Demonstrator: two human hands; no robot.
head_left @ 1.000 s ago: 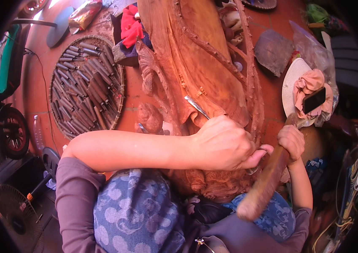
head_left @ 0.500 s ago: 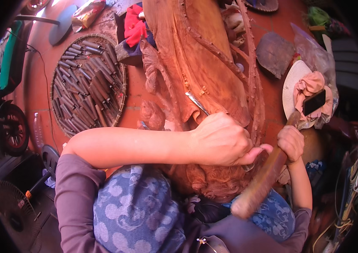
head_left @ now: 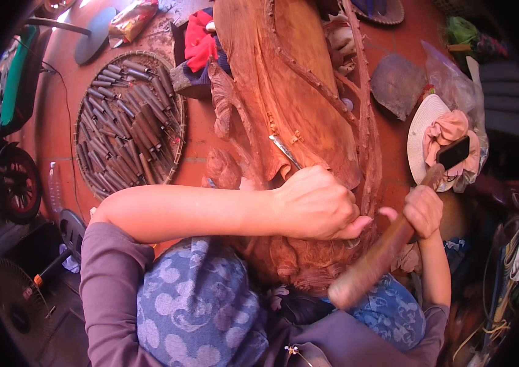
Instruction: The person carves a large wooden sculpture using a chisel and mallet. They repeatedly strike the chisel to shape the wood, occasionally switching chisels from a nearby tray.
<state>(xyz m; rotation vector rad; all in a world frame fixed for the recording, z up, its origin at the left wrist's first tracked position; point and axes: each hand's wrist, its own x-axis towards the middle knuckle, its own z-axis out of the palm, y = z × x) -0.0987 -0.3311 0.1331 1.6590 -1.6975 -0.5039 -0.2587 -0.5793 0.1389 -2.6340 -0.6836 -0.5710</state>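
Observation:
My left hand (head_left: pixel 320 203) is wrapped round a chisel, its forearm crossing in front of me. The bright chisel blade (head_left: pixel 285 150) reaches out past my fist, and its tip rests on the reddish-brown carved wood (head_left: pixel 296 67). Small wood shavings (head_left: pixel 296 136) lie close to the tip. At the right my right hand (head_left: pixel 422 211) grips a wooden mallet (head_left: pixel 369 269), tilted with its thick, slightly blurred end low over my right knee. The mallet is apart from the chisel. Most of the chisel handle is hidden in my left fist.
A round basket (head_left: pixel 184 131) full of chisels stands on the tiled floor at the left. To the right lie a hat (head_left: pixel 420 131) with pink cloth, a phone (head_left: pixel 453 153) and a flat dark slab (head_left: pixel 397 85). A fan (head_left: pixel 18 296) is at the lower left.
The thick end of the mallet has shifted slightly left and up. My left hand and the chisel stay nearly in place. The whole view has moved a little.

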